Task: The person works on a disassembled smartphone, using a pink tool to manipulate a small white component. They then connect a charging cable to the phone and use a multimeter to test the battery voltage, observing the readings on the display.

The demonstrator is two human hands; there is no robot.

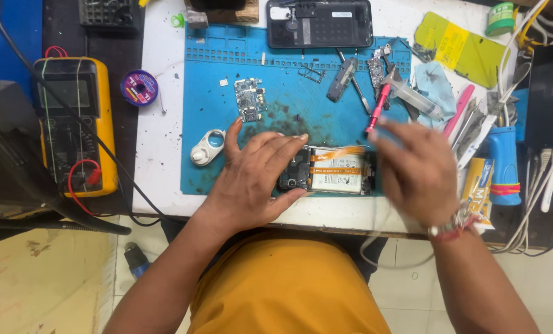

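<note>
An opened phone (335,175), its white battery and orange flex cable showing, lies on the blue work mat (227,105) near the table's front edge. My left hand (258,179) rests on the phone's left end, fingers spread, steadying it. My right hand (415,167) hovers over the phone's right end, blurred by motion; whether it holds anything I cannot tell. A red-handled screwdriver (378,108) lies just beyond my right hand. A small circuit board (250,99) sits on the mat beyond my left hand.
A phone back shell (319,23) lies at the mat's far edge. A yellow multimeter (75,124) with leads stands left. Solder wick spool (139,87), white ring-shaped part (207,147), syringe (415,99), tweezers (471,127) and cables crowd the right side.
</note>
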